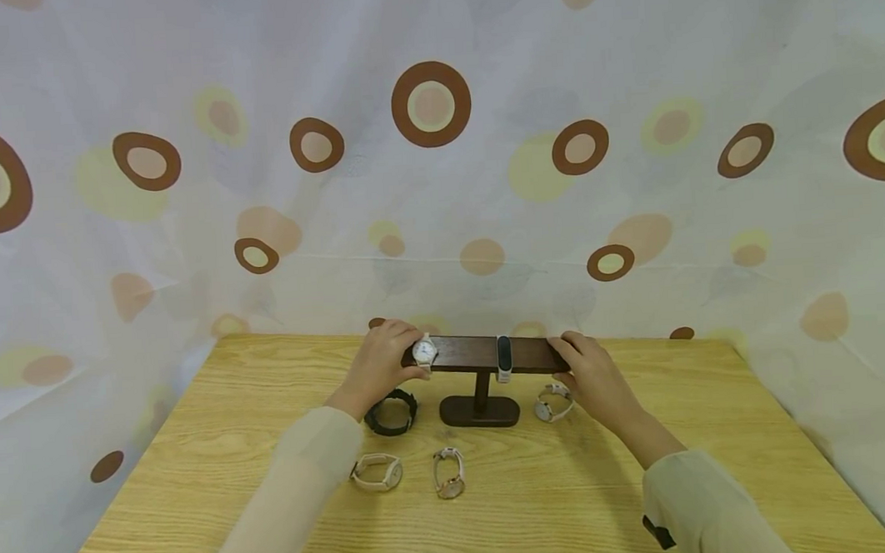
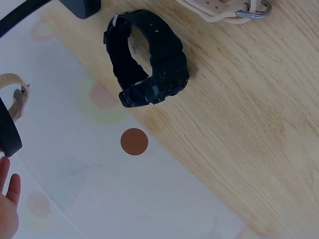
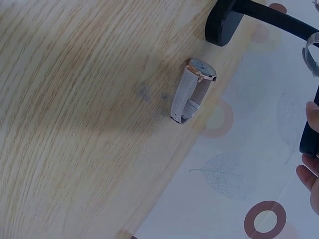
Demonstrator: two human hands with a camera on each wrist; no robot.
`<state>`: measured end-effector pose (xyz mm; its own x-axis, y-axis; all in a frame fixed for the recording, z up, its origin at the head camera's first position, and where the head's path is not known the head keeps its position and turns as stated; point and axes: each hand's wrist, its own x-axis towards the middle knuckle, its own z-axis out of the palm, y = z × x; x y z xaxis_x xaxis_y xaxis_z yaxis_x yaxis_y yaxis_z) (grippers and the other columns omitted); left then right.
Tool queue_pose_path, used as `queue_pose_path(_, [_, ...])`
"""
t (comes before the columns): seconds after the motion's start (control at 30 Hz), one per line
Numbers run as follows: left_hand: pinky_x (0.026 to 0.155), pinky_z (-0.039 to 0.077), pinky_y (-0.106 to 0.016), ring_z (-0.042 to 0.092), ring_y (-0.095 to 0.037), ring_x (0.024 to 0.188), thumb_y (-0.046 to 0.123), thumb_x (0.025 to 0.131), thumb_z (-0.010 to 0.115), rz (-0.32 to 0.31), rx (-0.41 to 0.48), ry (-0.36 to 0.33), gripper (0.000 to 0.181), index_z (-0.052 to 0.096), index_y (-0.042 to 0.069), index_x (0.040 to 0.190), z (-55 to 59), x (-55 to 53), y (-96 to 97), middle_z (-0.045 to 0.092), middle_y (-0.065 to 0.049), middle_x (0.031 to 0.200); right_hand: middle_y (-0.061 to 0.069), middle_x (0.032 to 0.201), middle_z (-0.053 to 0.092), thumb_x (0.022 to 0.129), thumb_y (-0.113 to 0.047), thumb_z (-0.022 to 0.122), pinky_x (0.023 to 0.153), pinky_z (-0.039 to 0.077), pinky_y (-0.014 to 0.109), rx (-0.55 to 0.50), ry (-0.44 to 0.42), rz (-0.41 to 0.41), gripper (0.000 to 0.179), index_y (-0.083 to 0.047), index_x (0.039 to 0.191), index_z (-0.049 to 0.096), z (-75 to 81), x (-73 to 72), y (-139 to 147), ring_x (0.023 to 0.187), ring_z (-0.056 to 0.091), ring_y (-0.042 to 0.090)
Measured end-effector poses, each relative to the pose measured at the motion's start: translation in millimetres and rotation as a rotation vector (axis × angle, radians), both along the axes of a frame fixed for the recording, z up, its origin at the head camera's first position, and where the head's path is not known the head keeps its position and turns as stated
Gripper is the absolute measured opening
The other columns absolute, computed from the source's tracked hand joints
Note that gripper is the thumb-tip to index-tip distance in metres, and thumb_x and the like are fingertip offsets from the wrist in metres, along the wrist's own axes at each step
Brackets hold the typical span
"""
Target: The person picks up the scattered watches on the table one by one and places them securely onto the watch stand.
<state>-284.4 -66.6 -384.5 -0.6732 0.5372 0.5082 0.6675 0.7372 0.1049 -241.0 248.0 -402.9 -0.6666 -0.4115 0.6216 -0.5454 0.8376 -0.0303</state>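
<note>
A dark brown watch stand (image 1: 465,353) stands upright on the table, its horizontal bar raised on a post. My left hand (image 1: 382,361) grips the bar's left end, thumb in front and fingers behind, beside a white-strapped watch (image 1: 425,352) fastened round the bar. At the opposite end, my right hand (image 1: 600,381) holds the bar between thumb and fingers. Right of the post, a fitness band (image 1: 503,354) with a dark screen and pale strap encircles the bar. Below my left hand lies a black watch (image 2: 169,55); under my right, a pale-strapped watch (image 3: 185,94).
Nearer the front lie a beige watch (image 1: 378,473) and a rose-gold watch (image 1: 449,474) with a pale strap. The stand's oval base (image 1: 464,411) rests on the wooden table (image 1: 574,503). A patterned curtain (image 1: 498,182) hangs behind and at both sides.
</note>
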Motion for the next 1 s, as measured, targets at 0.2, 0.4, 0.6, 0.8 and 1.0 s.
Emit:
queue_pose_path(0.2, [0.095,0.046,-0.043,0.058,-0.026,0.106,0.036,0.063,0.080,-0.018,0.025,-0.024,0.060,0.065,0.002,0.111,-0.2,-0.2,6.1,0.066,-0.009,0.110,0.022,0.105,0.057,0.066,0.002,0.079,0.079,0.051,0.048,-0.002,-0.019,-0.008,0.050,0.007,0.112,0.058,0.2,-0.2,1.1,0.093,0.057,0.036])
queue_pose_path(0.4, [0.096,0.046,-0.042,0.058,-0.026,0.107,0.036,0.063,0.080,-0.033,0.030,-0.021,0.061,0.065,0.003,0.113,0.4,-0.3,11.2,0.066,-0.009,0.111,0.022,0.105,0.057,0.066,0.003,0.079,0.079,0.051,0.048,0.002,-0.027,-0.011,0.051,0.007,0.113,0.058,0.5,-0.3,0.9,0.093,0.056,0.037])
queue_pose_path(0.6, [0.097,0.046,-0.042,0.057,-0.026,0.107,0.036,0.063,0.080,-0.033,0.022,-0.027,0.061,0.065,0.003,0.112,0.5,-0.5,15.6,0.066,-0.009,0.111,0.022,0.106,0.057,0.067,0.003,0.079,0.078,0.051,0.048,-0.009,-0.026,-0.014,0.051,0.007,0.113,0.058,-1.9,-0.1,0.9,0.094,0.056,0.037])
queue_pose_path(0.8, [0.097,0.046,-0.040,0.058,-0.026,0.107,0.036,0.063,0.080,-0.036,0.012,-0.018,0.060,0.065,0.003,0.110,0.5,-0.5,20.7,0.066,-0.009,0.109,0.022,0.106,0.058,0.066,0.002,0.080,0.077,0.051,0.049,-0.019,-0.009,-0.018,0.052,0.006,0.113,0.059,-2.5,-0.7,1.0,0.095,0.058,0.037])
queue_pose_path(1.0, [0.096,0.047,-0.040,0.057,-0.025,0.107,0.038,0.064,0.078,-0.029,-0.010,-0.003,0.060,0.065,0.003,0.111,-0.9,-0.4,26.1,0.065,-0.009,0.110,0.021,0.105,0.059,0.065,0.001,0.081,0.074,0.052,0.049,-0.018,0.001,-0.030,0.052,0.005,0.112,0.060,-2.2,-0.1,1.1,0.093,0.059,0.036])
